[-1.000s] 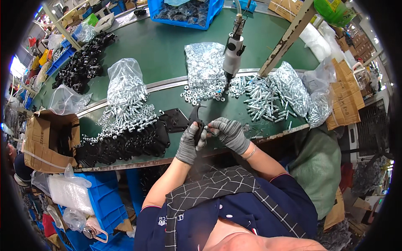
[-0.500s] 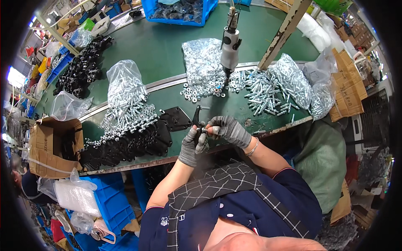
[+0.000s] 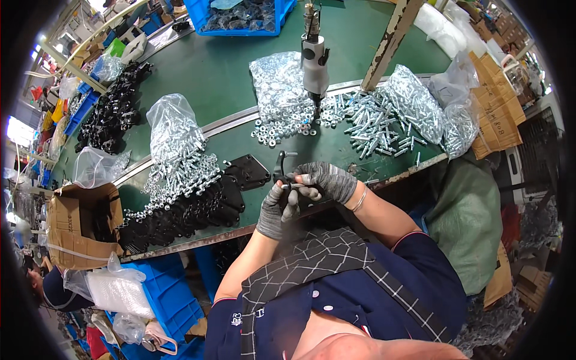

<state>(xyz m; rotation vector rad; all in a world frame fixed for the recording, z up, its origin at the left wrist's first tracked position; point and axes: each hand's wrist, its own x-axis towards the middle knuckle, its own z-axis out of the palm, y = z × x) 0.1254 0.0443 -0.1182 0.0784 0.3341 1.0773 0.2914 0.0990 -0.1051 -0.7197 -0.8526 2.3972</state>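
Note:
Both of my hands wear grey knit gloves with bare fingertips and meet over the near edge of the green table. My left hand [image 3: 276, 214] is closed on a curved black bracket [image 3: 281, 163], which stands upright with a silver bolt [image 3: 291, 154] sticking out to the right at its top. My right hand [image 3: 330, 182] pinches at the bracket's lower end, where a second silver bolt [image 3: 296, 185] shows between the fingertips. How far that bolt sits in the bracket cannot be made out. Flat black plates [image 3: 247, 172] lie just left of the bracket.
A hanging electric screwdriver [image 3: 315, 69] points down beyond my hands. Piles of nuts [image 3: 269, 129], bolts [image 3: 375, 126] and more bolts with nuts [image 3: 174, 162] spill from clear bags. A cardboard box [image 3: 84, 225] stands at left; a blue bin [image 3: 279, 18] sits at the back.
The whole view has shifted slightly. My right fingers have moved a little against the bracket's lower end, and the lower bolt shows more plainly. My left hand keeps its hold on the bracket.

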